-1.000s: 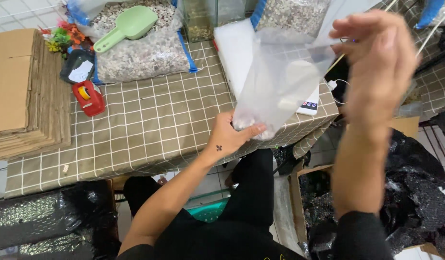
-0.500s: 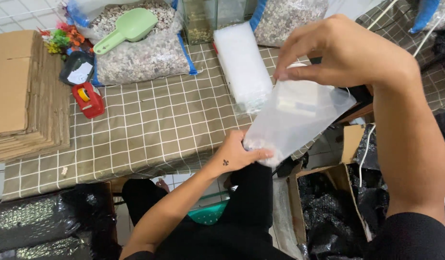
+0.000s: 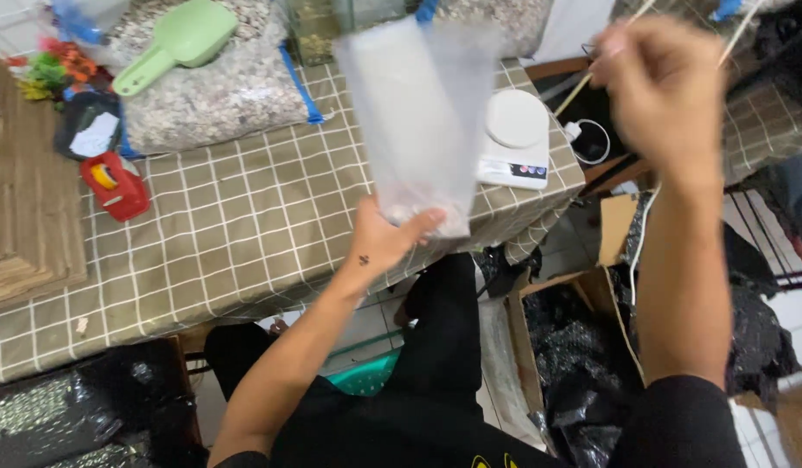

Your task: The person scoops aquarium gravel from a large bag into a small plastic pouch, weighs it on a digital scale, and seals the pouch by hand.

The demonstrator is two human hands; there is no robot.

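Observation:
My left hand (image 3: 385, 234) grips the bottom of a clear plastic bag (image 3: 421, 113) and holds it upright over the checked tablecloth (image 3: 236, 225). A small amount of pale grainy material sits in the bag's bottom. My right hand (image 3: 665, 87) is raised at the upper right, blurred, away from the bag, fingers loosely curled with nothing seen in them. A white digital scale (image 3: 515, 139) stands on the table just right of the bag.
A green scoop (image 3: 180, 42) lies on a large bag of grainy mix (image 3: 210, 95). A red tape dispenser (image 3: 115, 186) and flat cardboard (image 3: 24, 217) are at left. An open box with black bags (image 3: 574, 347) sits on the floor at right.
My right hand let go of the bag's top and lifted away to the upper right. The bag, held tilted between both hands before, now stands upright in my left hand, uncovering the scale.

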